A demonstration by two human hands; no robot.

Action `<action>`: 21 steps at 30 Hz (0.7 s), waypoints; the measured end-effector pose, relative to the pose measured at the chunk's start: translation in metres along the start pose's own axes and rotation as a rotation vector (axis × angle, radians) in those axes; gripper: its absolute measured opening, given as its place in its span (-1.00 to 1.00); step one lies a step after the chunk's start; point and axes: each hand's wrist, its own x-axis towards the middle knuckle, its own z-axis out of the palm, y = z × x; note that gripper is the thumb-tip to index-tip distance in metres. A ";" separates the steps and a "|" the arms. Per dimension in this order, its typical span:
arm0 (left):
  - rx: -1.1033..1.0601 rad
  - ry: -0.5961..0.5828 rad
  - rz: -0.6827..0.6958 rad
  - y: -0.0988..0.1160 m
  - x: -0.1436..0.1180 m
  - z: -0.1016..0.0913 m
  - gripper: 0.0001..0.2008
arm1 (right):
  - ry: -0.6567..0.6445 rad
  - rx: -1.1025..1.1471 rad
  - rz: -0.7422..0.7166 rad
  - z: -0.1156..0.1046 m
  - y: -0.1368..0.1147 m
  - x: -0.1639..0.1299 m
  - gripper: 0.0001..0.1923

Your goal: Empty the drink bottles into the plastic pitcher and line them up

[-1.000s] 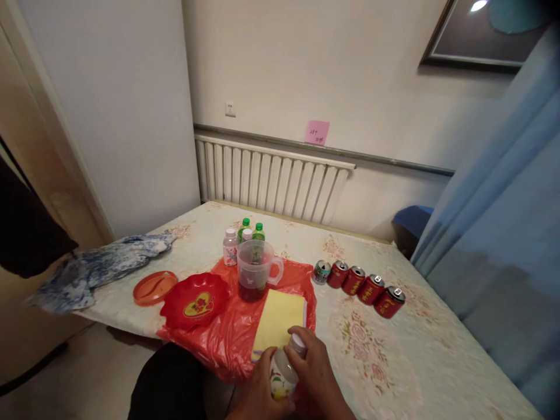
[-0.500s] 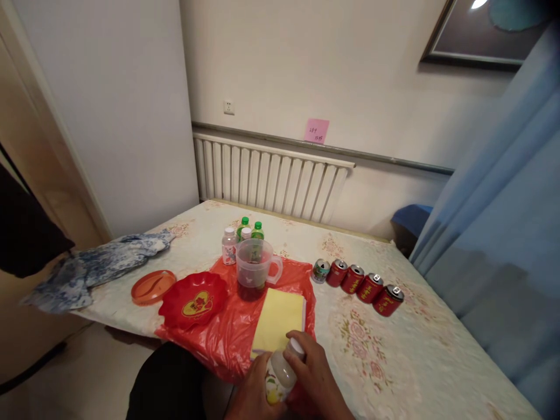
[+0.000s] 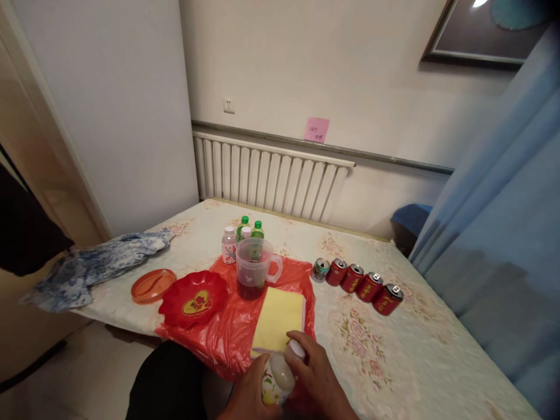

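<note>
Left hand [image 3: 250, 392]: I see it wrapped round the bottle [image 3: 275, 384].
Bottle: between both hands, tilted, its body slightly farther left than half a second ago.
Right hand [image 3: 318, 373]: gripping the white cap [image 3: 296, 349]; I can't tell whether it's loose.
Floral tablecloth [image 3: 420, 361]: red dish [image 3: 177, 303], jug [image 3: 251, 265], red cans [image 3: 370, 287].
Wall: radiator [image 3: 266, 175], blue curtain [image 3: 494, 233] rightmost.

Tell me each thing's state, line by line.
Held bottle: tilted, left hand around it, right fingers on cap
Pale bottles: upright, capped
Green bottles: upright, capped
Jug: upright, lidless
Cans: upright
Yellow sheet: lying flat
Red dish: face up
Red plastic: spread, wrinkled
Blue cloth: crumpled
</note>
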 end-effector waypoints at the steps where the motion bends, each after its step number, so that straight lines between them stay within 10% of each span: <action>1: 0.009 0.005 0.003 0.000 0.000 0.000 -0.36 | 0.010 0.006 0.008 -0.001 -0.001 0.000 -0.55; 21: -0.030 0.014 -0.014 0.005 -0.005 -0.007 -0.35 | -0.116 0.136 -0.060 -0.014 -0.003 0.002 -0.59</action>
